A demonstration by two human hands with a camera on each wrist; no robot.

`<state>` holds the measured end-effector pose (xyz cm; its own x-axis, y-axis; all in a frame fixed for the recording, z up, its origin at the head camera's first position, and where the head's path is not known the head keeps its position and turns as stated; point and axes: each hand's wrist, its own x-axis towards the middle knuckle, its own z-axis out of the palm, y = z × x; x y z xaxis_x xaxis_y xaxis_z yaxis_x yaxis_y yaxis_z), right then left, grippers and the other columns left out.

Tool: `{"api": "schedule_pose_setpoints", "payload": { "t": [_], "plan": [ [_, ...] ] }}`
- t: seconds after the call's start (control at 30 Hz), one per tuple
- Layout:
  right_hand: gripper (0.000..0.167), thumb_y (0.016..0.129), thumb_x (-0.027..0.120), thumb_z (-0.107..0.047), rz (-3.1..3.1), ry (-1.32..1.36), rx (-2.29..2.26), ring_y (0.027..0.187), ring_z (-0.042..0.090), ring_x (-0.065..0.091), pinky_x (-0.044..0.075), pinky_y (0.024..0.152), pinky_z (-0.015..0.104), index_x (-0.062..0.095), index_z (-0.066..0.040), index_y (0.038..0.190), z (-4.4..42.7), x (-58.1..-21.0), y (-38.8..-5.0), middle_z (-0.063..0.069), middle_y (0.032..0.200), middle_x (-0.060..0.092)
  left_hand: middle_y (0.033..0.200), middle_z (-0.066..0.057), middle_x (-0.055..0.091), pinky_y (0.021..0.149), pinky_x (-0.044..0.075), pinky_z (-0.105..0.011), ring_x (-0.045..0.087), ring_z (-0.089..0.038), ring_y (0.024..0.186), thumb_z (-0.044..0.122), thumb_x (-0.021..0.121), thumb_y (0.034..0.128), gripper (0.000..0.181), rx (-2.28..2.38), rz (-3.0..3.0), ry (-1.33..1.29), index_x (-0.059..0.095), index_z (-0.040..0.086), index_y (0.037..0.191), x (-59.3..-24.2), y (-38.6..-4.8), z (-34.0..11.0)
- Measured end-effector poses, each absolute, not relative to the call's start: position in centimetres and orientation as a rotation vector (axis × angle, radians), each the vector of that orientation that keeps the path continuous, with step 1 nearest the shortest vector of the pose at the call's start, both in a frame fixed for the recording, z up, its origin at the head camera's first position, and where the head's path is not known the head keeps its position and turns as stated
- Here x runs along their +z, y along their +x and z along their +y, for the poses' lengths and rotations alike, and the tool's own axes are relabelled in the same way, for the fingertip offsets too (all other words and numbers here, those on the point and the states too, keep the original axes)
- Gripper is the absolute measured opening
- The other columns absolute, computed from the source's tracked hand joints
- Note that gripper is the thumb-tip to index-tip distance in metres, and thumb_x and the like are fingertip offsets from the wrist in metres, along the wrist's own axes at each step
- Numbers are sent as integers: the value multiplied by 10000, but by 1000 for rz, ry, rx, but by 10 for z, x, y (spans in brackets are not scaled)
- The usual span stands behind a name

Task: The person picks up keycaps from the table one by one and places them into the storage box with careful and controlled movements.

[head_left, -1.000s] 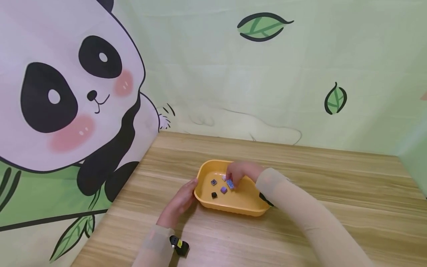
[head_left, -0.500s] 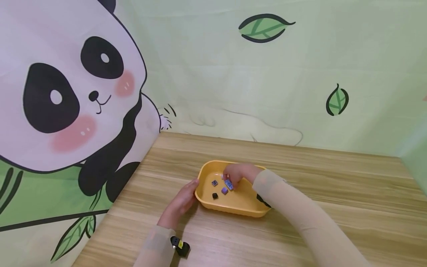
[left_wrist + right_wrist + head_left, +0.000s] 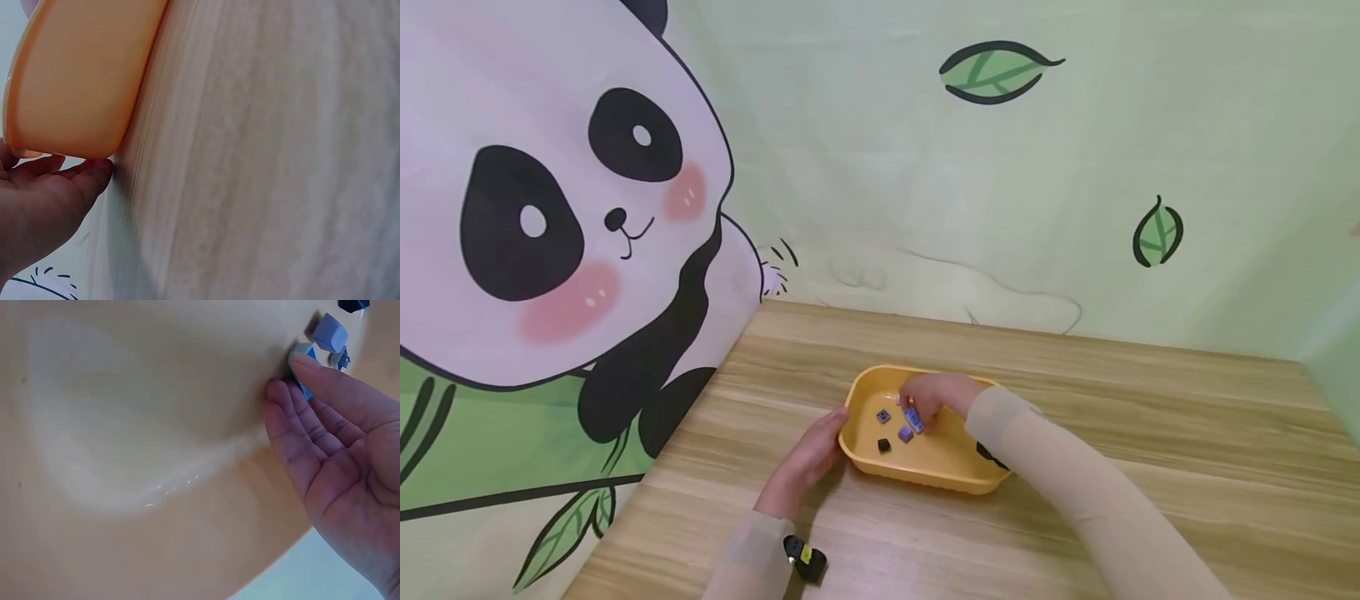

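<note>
A yellow-orange plastic tray (image 3: pixel 917 477) stands on the wooden table. My left hand (image 3: pixel 811 450) holds its left end; in the left wrist view the fingers (image 3: pixel 87 178) lie against the tray's end wall. Inside the tray my right hand (image 3: pixel 934 395) pinches a small blue block (image 3: pixel 913 419). The right wrist view shows the thumb (image 3: pixel 322 374) on that block, with the other fingers beside it. Close by lie a purple block (image 3: pixel 906 434), a grey block (image 3: pixel 883 415) and a black block (image 3: pixel 883 446). A pale piece is partly hidden by the right fingers.
The wood-grain table (image 3: pixel 1150 400) extends to both sides of the tray. A green fabric backdrop (image 3: pixel 865 100) with a printed panda (image 3: pixel 647 225) rises behind and at the left. A black device (image 3: pixel 806 560) is strapped at the left wrist.
The right hand has shifted slightly left within the tray, and the blue block has turned and moved slightly with it. The left hand stays at the tray's end.
</note>
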<state>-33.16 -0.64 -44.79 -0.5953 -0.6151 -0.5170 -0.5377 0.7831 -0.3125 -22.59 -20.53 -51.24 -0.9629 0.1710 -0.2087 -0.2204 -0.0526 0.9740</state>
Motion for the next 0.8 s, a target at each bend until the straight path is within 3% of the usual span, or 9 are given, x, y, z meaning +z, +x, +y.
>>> {"api": "schedule_pose_setpoints", "payload": {
  "t": [0.23,0.47,0.57,0.8],
  "plan": [
    [341,886,662,97,2334,-853,-160,884,131,500,404,704,198,686,-61,1187,-5,-448,-332,74,1146,643,1664,-337,153,1297,148,-562,157,-473,1564,173,205,1125,552,2109,1961,-67,157,-155,1567,-513,-225,-205],
    [436,902,695,39,2366,-858,-151,982,154,552,518,922,267,660,-39,1329,-5,-445,-332,123,1297,680,1656,-353,150,1294,151,-573,168,-491,1555,201,214,1129,572,2109,1965,-45,145,-162,1565,-514,-225,-206],
    [476,893,706,22,2375,-883,-151,991,159,584,543,969,297,642,-33,1361,-3,-440,-333,129,1278,700,1659,-351,139,1294,145,-573,162,-493,1555,206,216,1128,577,2110,1962,-45,137,-158,1568,-513,-226,-206],
    [519,881,712,23,2383,-924,-168,1013,181,659,555,906,254,609,-19,1388,5,-417,-334,116,1134,735,1660,-347,144,1294,149,-570,165,-487,1557,183,209,1125,563,2108,1967,-56,144,-159,1567,-514,-226,-206]
  ]
}}
